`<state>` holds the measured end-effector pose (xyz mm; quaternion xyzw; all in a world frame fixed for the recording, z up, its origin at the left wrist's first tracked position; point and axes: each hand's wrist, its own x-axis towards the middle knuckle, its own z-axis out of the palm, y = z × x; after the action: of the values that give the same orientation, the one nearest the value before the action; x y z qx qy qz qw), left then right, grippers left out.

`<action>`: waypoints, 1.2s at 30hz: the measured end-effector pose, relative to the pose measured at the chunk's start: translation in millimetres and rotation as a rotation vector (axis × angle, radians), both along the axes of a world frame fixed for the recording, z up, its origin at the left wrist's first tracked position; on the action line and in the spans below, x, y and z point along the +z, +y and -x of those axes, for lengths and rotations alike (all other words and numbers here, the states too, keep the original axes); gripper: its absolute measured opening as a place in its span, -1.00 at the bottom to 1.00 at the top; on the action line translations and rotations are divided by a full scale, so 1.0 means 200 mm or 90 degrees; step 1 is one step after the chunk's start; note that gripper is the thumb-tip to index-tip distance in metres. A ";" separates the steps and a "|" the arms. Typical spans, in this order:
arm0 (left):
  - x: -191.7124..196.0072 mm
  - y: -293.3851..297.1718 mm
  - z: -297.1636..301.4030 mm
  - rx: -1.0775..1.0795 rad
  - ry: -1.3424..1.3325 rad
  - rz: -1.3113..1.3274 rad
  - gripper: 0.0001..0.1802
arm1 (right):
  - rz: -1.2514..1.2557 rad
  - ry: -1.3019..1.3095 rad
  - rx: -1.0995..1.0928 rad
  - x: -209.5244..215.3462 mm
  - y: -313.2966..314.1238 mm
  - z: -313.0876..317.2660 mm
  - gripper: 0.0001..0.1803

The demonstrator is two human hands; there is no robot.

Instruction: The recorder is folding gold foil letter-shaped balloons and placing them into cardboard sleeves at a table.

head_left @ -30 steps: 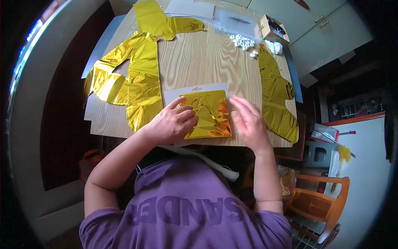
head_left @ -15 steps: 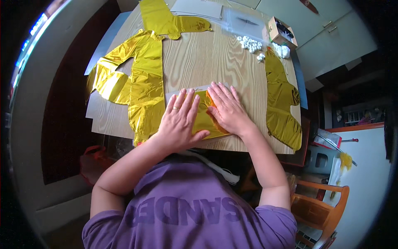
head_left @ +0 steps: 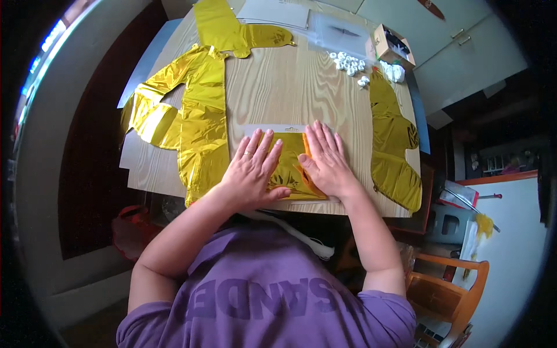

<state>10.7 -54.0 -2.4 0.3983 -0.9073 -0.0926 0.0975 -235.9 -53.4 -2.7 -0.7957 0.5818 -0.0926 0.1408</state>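
A folded gold foil balloon (head_left: 292, 155) lies flat near the table's front edge, with a white card strip (head_left: 277, 128) showing along its far side. Flat on its left part rests my left hand (head_left: 252, 171), fingers extended and thumb spread. My right hand (head_left: 329, 165) presses on its right edge, fingers straight, next to an orange-tinted fold (head_left: 311, 181). Neither hand grips anything. To the left a larger crinkled gold foil balloon (head_left: 204, 116) is spread out. Another gold foil balloon (head_left: 394, 142) lies along the right edge of the table.
A further gold foil piece (head_left: 223, 29) lies at the far left. White sheets (head_left: 272, 13), a clear plastic bag (head_left: 341, 35), several small white rolls (head_left: 348, 62) and an open box (head_left: 394, 45) sit at the back. A wooden chair (head_left: 449, 287) stands right of me.
My right hand has shifted slightly right, and the two hands are farther apart. More of the folded foil and the card strip shows between and beyond them.
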 end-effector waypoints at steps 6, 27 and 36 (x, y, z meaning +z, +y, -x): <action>0.03 -0.10 0.02 -0.057 -0.032 -0.012 0.12 | -0.104 -0.553 -0.110 0.16 0.05 0.25 -0.29; 0.06 -0.17 0.14 -0.106 0.059 0.011 -0.03 | 0.065 0.057 -0.150 0.00 0.12 -0.03 -0.16; -0.02 -0.16 0.13 -0.070 0.054 0.038 0.05 | 0.012 0.059 -0.164 0.03 0.13 -0.07 -0.13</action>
<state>-14.9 -85.7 -6.3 0.3405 -0.9253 -0.0874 0.1421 -222.8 -26.8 3.1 -0.7193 0.6840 -0.0782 0.0934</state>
